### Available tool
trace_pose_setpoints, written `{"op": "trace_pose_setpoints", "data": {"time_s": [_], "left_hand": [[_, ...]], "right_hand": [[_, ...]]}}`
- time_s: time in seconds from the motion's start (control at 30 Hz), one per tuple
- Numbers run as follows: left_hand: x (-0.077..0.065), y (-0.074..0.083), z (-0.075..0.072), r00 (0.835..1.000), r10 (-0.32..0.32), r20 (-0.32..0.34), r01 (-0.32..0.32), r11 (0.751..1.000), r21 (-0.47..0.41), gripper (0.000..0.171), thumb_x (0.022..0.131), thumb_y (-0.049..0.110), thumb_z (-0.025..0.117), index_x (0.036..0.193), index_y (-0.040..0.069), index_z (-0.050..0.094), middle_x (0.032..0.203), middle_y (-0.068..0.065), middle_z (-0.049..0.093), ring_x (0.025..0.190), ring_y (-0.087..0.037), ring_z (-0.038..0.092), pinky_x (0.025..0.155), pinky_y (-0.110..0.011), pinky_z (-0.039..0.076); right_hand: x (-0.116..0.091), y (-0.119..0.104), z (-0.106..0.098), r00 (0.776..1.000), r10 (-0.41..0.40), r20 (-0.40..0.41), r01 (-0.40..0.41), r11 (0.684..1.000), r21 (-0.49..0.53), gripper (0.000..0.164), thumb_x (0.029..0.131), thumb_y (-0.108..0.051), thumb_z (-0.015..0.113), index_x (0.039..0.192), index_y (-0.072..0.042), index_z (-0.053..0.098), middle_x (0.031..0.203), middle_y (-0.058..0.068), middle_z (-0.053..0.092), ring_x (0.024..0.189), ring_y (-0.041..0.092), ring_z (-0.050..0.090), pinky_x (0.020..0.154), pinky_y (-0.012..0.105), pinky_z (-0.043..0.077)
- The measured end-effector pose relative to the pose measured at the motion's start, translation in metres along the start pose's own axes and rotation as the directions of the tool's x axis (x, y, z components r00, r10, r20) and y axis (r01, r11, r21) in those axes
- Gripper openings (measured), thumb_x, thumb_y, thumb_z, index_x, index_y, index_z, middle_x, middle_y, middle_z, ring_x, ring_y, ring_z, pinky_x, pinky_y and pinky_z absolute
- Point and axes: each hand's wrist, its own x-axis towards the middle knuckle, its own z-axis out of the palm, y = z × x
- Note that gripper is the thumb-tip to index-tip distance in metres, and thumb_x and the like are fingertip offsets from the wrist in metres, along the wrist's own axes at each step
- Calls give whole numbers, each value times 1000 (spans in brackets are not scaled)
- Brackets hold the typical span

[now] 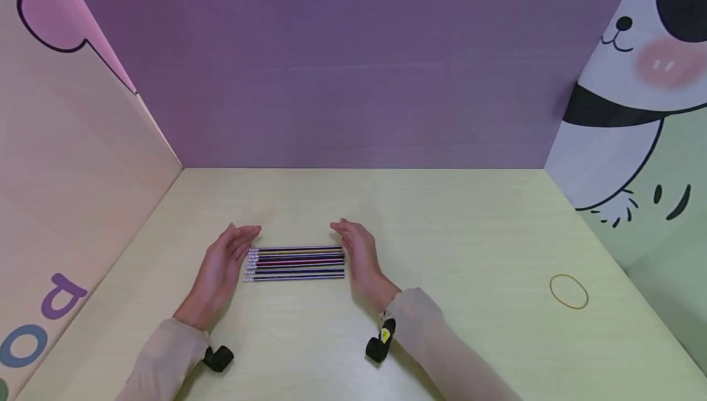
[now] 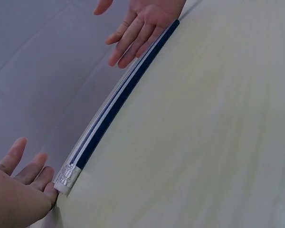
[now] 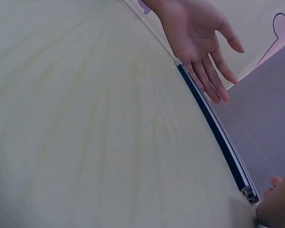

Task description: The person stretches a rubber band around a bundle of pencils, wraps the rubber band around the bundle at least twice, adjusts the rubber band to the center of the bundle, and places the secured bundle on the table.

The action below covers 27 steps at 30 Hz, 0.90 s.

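Observation:
Several pencils [image 1: 298,264] lie side by side in a flat row on the table, their white eraser ends pointing left. My left hand [image 1: 218,269] stands on edge by the eraser ends, palm facing inward and fingers extended. At the opposite ends, my right hand [image 1: 363,260] faces it with straight fingers, right against the row. In the left wrist view, the fingertips of the left hand [image 2: 19,190] are at a white eraser, and a dark blue pencil [image 2: 118,99] is the nearest one. The right wrist view shows the left palm [image 3: 197,42] spread behind the far ends.
A thin yellow rubber band [image 1: 577,308] lies on the table to the right, well apart from the hands. A purple panel [image 1: 353,69] closes off the back, with printed panels on the left [image 1: 83,161] and right [image 1: 663,229]. Pale wood-grain table [image 1: 453,223] surrounds the pencils.

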Motion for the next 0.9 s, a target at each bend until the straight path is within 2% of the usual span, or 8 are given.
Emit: {"op": "trace_pose_setpoints", "data": {"time_s": [0.2, 0.33, 0.4, 0.5, 0.6, 0.67, 0.8, 0.9], "left_hand": [[-1, -1, 1, 1000, -10, -19, 11, 997, 71, 67, 106, 52, 36, 143, -4, 36, 155, -16, 31, 146, -26, 28, 123, -34, 14], [-2, 6, 3, 1000, -15, 10, 12, 969, 246, 62, 107, 46, 38, 144, -4, 38, 154, -17, 34, 146, -28, 28, 123, -41, 16], [-2, 12, 4, 997, -19, 70, -12, 910, 415, 60, 106, 44, 43, 146, 0, 39, 154, -16, 34, 146, -32, 27, 121, -51, 18], [-4, 22, 4, 983, -40, 179, -92, 740, 666, 62, 100, 43, 57, 149, 10, 39, 157, -14, 32, 147, -39, 23, 113, -66, 22], [-5, 27, 4, 961, -76, 267, -172, 594, 786, 75, 91, 37, 73, 152, 15, 36, 159, -13, 28, 147, -43, 20, 109, -72, 25], [-5, 26, 4, 948, -106, 301, -198, 543, 816, 84, 84, 30, 80, 153, 14, 34, 159, -15, 29, 146, -43, 22, 109, -70, 26], [-3, 21, 4, 932, -119, 341, -254, 457, 852, 88, 77, 14, 86, 149, 4, 37, 151, -22, 38, 139, -44, 33, 109, -66, 30], [-1, 19, 6, 933, -83, 351, -291, 402, 868, 81, 75, 6, 85, 144, -2, 43, 140, -25, 49, 128, -43, 45, 106, -63, 36]], "right_hand": [[2, -4, -3, 998, 48, 48, -45, 996, -74, 43, 100, -21, 51, 131, 8, 51, 141, 22, 54, 134, 28, 49, 118, 38, 31], [7, -14, -14, 975, 111, 193, -44, 945, -325, 44, 98, -29, 60, 132, -1, 53, 141, 13, 54, 135, 26, 47, 117, 42, 32], [10, -21, -21, 945, 159, 285, 14, 852, -524, 55, 92, -35, 68, 137, -8, 52, 144, 5, 51, 137, 24, 43, 115, 45, 33], [11, -32, -26, 883, 236, 405, 180, 627, -758, 79, 82, -39, 80, 147, -15, 44, 151, 0, 42, 141, 21, 37, 114, 46, 33], [13, -36, -26, 835, 298, 462, 318, 422, -849, 93, 75, -36, 86, 152, -15, 38, 155, 1, 37, 144, 22, 31, 116, 43, 32], [14, -37, -25, 819, 316, 479, 383, 320, -867, 93, 76, -31, 86, 152, -13, 37, 155, 4, 37, 145, 24, 29, 116, 42, 31], [14, -35, -21, 818, 301, 490, 461, 166, -872, 79, 77, -26, 85, 144, -8, 47, 148, 8, 43, 137, 27, 35, 111, 43, 36], [13, -36, -19, 823, 290, 489, 476, 119, -871, 68, 79, -25, 84, 137, -6, 53, 143, 9, 45, 130, 27, 38, 106, 45, 38]]}}
